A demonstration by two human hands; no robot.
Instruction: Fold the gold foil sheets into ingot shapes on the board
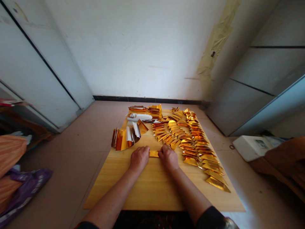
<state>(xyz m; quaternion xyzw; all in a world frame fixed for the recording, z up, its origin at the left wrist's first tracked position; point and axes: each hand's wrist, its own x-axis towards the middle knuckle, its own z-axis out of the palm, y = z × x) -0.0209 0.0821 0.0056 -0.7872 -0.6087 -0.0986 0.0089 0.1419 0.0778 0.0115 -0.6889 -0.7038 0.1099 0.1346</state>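
Note:
A narrow strip of folded gold foil paper (154, 154) lies flat across the middle of the wooden table. My left hand (140, 157) is closed on its left end, the fingers curled down. At the strip's right end my right hand (168, 156) grips it in the same way. Just beyond my left hand stand loosely curled gold sheets with white backs (124, 138). Rows of folded gold paper pieces (190, 146) overlap along the table to the right of my right hand, and more folded pieces (164, 133) spread out beyond it.
The wooden table (143, 194) stands on a tiled floor before a white wall. Near its far edge are a white tray (140, 117) and more gold sheets (137, 109). Bags (26, 190) lie on the left; a white box (251, 148) stands on the right.

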